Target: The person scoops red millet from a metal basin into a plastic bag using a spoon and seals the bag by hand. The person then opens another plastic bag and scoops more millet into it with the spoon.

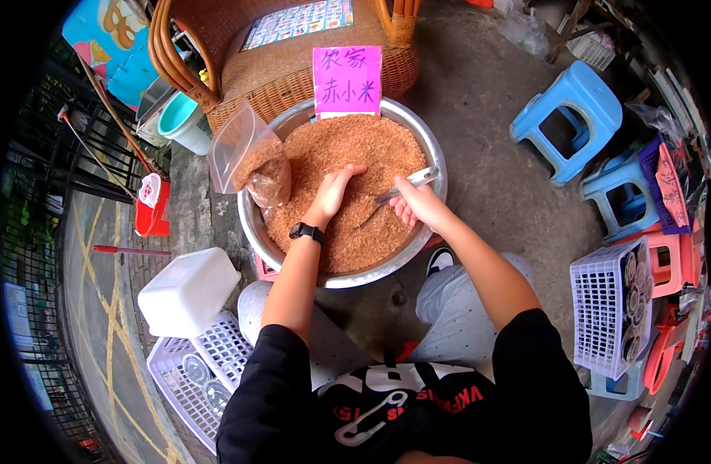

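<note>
Both forearms reach from the lower edge over a big metal basin heaped with reddish grain. Her left hand, a black watch on the wrist, lies spread, fingers apart, on the grain. Clamped in the right hand is a metal scoop, dug into the grain. Against the basin's left rim leans a clear bag partly filled with grain; a pink sign stands at the far rim.

Concrete floor, plastic stools, wicker chair
</note>
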{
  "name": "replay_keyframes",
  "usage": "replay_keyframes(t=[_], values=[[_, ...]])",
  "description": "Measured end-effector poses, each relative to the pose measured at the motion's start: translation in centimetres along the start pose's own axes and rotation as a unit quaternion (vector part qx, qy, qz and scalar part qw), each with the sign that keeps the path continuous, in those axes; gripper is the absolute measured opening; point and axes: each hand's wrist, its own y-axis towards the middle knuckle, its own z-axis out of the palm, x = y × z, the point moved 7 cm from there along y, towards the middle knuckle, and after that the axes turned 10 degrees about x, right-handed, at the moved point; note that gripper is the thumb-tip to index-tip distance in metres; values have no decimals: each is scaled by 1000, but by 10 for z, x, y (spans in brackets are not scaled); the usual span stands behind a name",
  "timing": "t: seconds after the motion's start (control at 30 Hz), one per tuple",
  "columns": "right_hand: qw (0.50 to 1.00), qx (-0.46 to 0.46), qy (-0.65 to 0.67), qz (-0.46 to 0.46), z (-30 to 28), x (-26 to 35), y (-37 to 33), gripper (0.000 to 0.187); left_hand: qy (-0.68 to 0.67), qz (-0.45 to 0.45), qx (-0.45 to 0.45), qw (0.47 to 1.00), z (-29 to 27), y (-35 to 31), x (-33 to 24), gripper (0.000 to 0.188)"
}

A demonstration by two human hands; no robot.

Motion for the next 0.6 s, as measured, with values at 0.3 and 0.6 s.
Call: replay_keyframes(t=[0.3,0.6], values=[[1000,7,2,-7,4,-4,6,53,-11,10,10,1000,0,-13,-10,47],[1000,19,-1,-7,5,-5,4,53,-58,39,36,997,1,-24,-19,46]])
